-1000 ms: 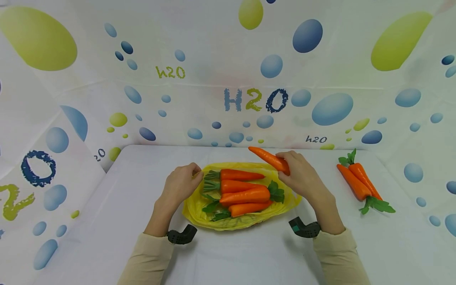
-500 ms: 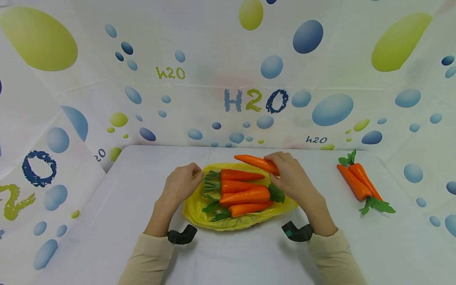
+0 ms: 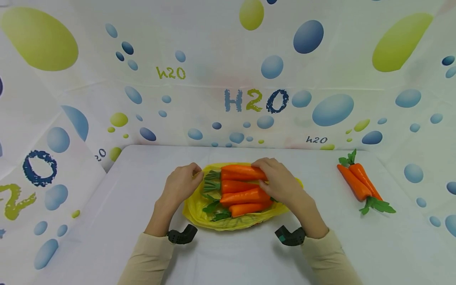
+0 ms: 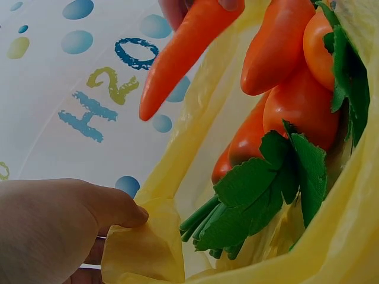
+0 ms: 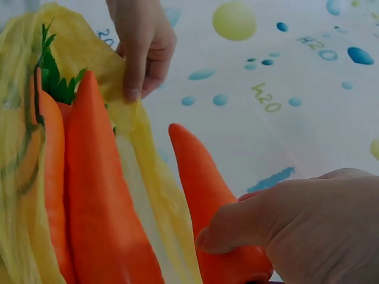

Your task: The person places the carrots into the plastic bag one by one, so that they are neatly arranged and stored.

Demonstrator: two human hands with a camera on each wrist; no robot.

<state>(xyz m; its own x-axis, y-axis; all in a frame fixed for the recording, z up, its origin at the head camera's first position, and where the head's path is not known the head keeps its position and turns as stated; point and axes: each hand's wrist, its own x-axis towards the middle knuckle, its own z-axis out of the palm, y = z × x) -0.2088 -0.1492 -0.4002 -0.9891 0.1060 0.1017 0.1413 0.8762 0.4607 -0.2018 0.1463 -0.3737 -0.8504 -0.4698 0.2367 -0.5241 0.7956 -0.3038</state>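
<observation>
Spotted cloth (image 3: 206,39) rises behind a white table (image 3: 231,261). The left hand (image 3: 181,184) pinches the edge of a yellow bag (image 3: 194,213) holding carrots (image 3: 244,196). Over its far side, the right hand (image 3: 279,180) has its fingers closed around another carrot (image 3: 242,171), tip pointing left. Two loose carrots (image 3: 354,183) lie well to the right.

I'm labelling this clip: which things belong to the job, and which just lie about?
In the job:
yellow plastic bag, pinched by the left hand
carrot held by the right hand
carrots in the bag

Just there:
two carrots at the right, untouched, perhaps wanted later
H2O-printed backdrop
</observation>
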